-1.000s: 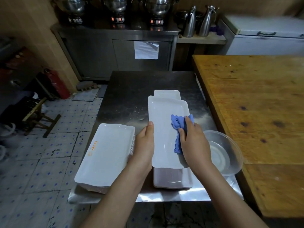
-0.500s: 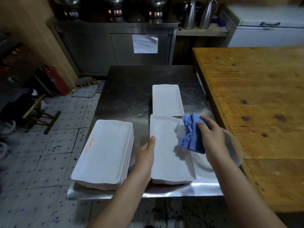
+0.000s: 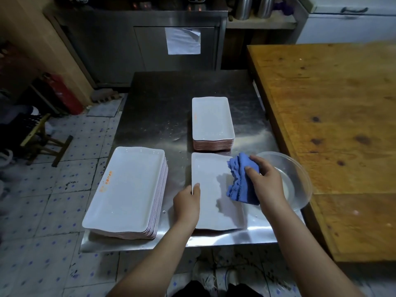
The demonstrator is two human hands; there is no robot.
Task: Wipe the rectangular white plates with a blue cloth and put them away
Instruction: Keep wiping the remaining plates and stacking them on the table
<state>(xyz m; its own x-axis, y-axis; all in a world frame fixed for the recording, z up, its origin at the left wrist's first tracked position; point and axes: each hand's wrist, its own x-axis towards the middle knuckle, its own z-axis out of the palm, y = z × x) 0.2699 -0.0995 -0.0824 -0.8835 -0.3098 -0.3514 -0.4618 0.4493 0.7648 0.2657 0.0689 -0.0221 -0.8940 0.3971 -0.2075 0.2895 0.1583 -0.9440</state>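
plate (image 3: 211, 189) now lies flat near the table (image 3: 158, 99) front edge, no longer lifted. left hand (image 3: 186, 203) grips its left rim; right hand (image 3: 264, 182) clamps the blue cloth (image 3: 240, 179) above its right edge. bare steel between the stacks (image 3: 128, 189).

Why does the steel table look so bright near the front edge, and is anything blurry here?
Head view: overhead light glares off the steel table at its near edge; the blue cloth casts a soft shadow on the plate; the wooden table bows from wide-angle distortion; the dim background is slightly soft.
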